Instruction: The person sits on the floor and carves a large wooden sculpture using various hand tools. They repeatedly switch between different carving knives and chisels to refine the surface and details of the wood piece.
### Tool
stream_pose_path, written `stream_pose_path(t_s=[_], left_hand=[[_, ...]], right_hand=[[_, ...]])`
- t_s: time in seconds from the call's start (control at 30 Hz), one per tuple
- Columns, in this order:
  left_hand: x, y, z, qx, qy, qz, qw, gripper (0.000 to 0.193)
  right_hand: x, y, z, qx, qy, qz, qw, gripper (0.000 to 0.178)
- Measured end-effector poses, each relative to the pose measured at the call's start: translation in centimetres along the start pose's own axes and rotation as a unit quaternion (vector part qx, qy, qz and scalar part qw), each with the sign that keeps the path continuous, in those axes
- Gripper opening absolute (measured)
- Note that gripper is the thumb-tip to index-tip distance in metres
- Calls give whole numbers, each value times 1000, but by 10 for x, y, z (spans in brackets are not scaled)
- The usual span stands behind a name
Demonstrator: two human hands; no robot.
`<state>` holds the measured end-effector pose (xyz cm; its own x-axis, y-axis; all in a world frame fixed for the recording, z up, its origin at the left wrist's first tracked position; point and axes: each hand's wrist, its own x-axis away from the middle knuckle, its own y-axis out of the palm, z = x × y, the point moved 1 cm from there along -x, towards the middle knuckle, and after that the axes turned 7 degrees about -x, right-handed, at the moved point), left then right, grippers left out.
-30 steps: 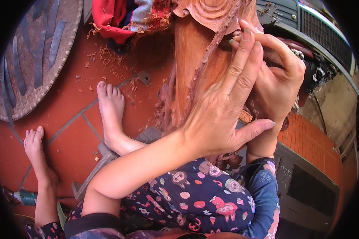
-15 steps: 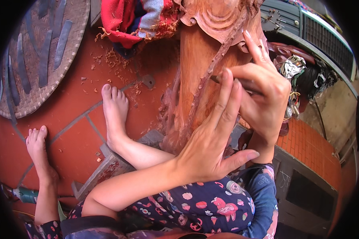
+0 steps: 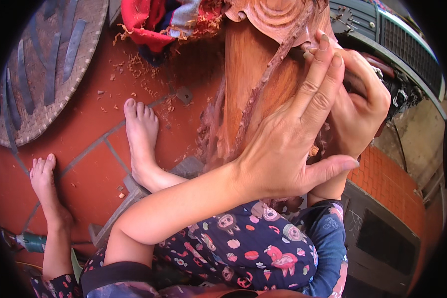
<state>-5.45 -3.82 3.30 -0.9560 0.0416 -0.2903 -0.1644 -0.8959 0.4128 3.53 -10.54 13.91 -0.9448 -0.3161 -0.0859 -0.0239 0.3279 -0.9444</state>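
A carved reddish-brown wooden piece (image 3: 251, 84) stands before me, its upper part cut into a scalloped, ringed relief (image 3: 278, 17). A rough ridge runs slantwise down its face. My left hand (image 3: 288, 141) lies across in front of my right, its fingers straight and its thumb spread, holding nothing that I can see. Its fingertips reach close to the carving's right edge. Behind them my right hand (image 3: 362, 102) is closed with bent fingers near that same edge. Whatever it grips is hidden by the left hand's fingers.
A round woven tray (image 3: 79, 92) at the far left carries several flat metal blades (image 3: 52, 69). Red and blue cloth (image 3: 156, 37) bunches beside the carving, with wood shavings (image 3: 141, 67) around it. A green power tool (image 3: 34, 243) lies at lower left. My bare feet rest on red tiles.
Both hands have moved right, and the left also slightly up, now covering more of the right. A dark slim tool that showed at the right hand's fingers is now out of sight.
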Motion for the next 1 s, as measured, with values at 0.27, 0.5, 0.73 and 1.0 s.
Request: stream_pose_path(t_s=[0.27,0.5,0.73,1.0], left_hand=[[-2,4,0,2,-5,15,1000,109],[3,4,2,27,52,39,998,107],[-5,10,4,18,62,45,997,113],[-2,16,-6,3,68,28,997,111]], right_hand=[[2,-6,5,-24,19,-37,999,16],[0,-9,9,-14,-125,-178,976,16],[-1,-15,10,-16,-136,-125,983,16],[-4,-21,16,-12,-91,-78,993,21]])
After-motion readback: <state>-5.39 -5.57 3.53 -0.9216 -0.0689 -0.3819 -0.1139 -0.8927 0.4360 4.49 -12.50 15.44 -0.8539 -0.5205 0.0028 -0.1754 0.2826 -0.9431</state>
